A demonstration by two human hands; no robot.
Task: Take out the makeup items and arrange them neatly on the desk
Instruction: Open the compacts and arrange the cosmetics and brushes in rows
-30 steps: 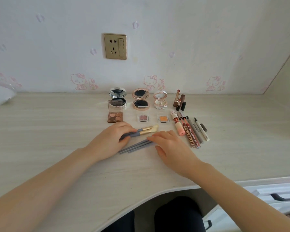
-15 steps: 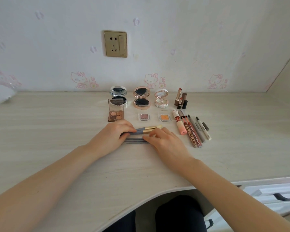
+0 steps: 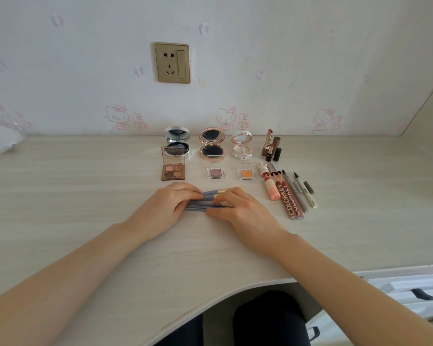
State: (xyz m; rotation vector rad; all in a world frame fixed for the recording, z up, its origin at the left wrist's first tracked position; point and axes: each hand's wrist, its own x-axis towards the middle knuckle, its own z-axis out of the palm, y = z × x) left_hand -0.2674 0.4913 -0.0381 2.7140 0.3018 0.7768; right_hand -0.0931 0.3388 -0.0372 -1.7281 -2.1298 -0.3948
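Several grey-handled makeup brushes [image 3: 207, 199] with gold ferrules lie side by side on the pale wooden desk [image 3: 85, 196]. My left hand [image 3: 169, 206] pinches their left ends and my right hand [image 3: 238, 208] presses on their right part, hiding the bristles. Behind them stand three open compacts [image 3: 212, 144], an eyeshadow palette [image 3: 173, 168], two small square eyeshadow pans [image 3: 216, 173] and lipsticks [image 3: 271, 146]. A row of lip glosses and eyeliner pens [image 3: 289, 193] lies to the right.
A gold wall socket [image 3: 172, 62] sits on the wall above the desk. A clear plastic bag [image 3: 0, 143] lies at the far left. White drawers with a dark handle [image 3: 420, 293] are at the lower right, below the desk's curved front edge.
The brushes lay angled and spread apart; both hands have pushed them together so they now lie level and parallel. My right hand moved left onto them.
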